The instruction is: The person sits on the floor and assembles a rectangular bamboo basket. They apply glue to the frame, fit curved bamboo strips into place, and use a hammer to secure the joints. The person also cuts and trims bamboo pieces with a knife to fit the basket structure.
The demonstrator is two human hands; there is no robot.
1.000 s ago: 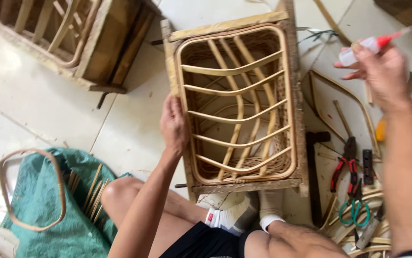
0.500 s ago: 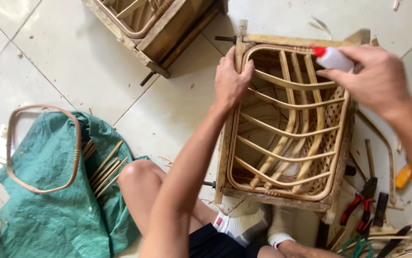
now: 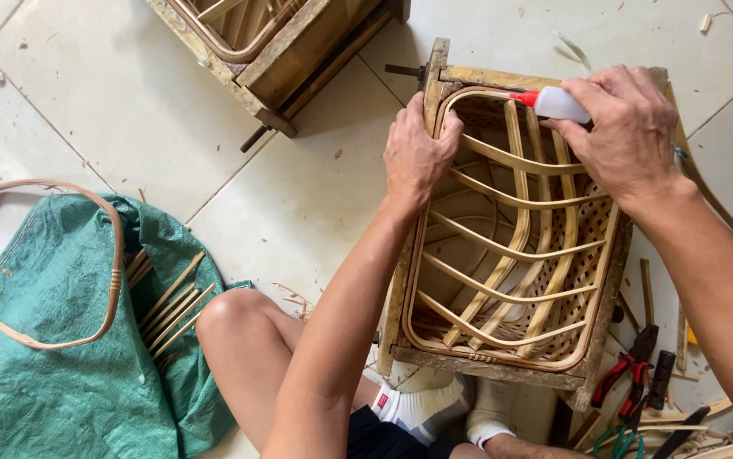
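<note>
Right hand (image 3: 630, 132) grips the glue bottle (image 3: 553, 104) over the rattan basket (image 3: 511, 246); left hand (image 3: 417, 157) clasps its rim.

Hands (image 3: 417, 157) on rattan basket (image 3: 511, 246)

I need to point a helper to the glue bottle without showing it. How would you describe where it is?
Find the rattan basket in its wooden frame on the tiled floor. At its far rim, the right hand grips a small white bottle. Its red tip, touching the rim, sets it apart.
</note>
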